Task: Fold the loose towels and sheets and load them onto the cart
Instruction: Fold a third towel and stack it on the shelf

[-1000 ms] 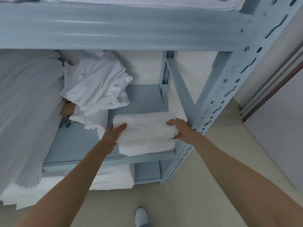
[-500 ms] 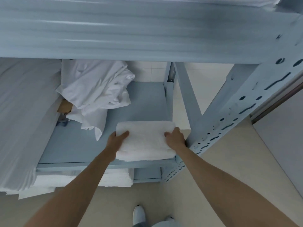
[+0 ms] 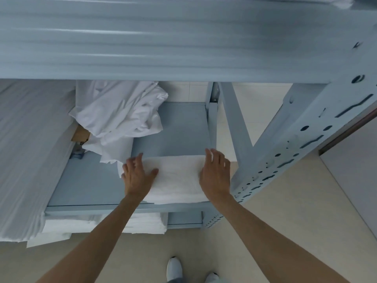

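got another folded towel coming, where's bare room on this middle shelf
Bare shelf lies behind the folded towel, right of the crumpled sheets, up to the rear post. Another bare patch lies front-left, left of the left hand. The back-left is crowded with sheets; the right hand lies at the towel's right edge.

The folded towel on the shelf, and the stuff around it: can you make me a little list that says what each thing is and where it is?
folded towel: flat on blue shelf, front right
left hand: fingers straight, on towel's left end
right hand: fingers straight, at towel's right end
crumpled sheets: behind towel, to the left
shelf below: more white linen
floor: white shoe
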Demonstrator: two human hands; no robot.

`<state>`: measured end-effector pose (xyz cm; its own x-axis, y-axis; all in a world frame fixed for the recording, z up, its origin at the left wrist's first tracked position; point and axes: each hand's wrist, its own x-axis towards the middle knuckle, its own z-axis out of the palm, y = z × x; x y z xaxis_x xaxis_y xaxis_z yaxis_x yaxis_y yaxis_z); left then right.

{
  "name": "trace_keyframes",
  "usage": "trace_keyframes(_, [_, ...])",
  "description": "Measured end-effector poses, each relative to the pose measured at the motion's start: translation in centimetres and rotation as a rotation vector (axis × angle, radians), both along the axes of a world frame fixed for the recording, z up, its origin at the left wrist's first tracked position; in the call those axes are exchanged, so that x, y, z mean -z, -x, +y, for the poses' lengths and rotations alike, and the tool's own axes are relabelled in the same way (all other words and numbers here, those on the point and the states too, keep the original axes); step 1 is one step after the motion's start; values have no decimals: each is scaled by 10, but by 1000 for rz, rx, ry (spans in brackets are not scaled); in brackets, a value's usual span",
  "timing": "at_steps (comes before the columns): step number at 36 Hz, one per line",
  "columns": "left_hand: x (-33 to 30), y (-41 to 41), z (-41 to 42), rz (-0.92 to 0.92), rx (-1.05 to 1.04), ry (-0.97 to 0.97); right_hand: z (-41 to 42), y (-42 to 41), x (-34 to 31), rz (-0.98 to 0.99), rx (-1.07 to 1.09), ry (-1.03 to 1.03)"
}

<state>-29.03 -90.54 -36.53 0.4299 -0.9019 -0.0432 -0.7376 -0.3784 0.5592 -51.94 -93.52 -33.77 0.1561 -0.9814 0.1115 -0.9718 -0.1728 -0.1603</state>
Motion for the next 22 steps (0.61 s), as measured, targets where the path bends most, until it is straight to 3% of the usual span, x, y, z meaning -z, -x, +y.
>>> trace_keyframes(2, [-6, 4, -3, -210, 167, 177, -1, -8, -3, -34, -114, 124])
trace_keyframes(4, [-6, 12, -7, -276, 318, 220, 2, -20, 0, -43, -166, 111])
trace_keyframes(8, [15, 26, -6, -307, 507, -35, 6, -23, 24, 52, -167, -126])
trace_keyframes(22, [36, 36, 7, -351, 502, -85, 10, -8, 57, 12, -168, -131])
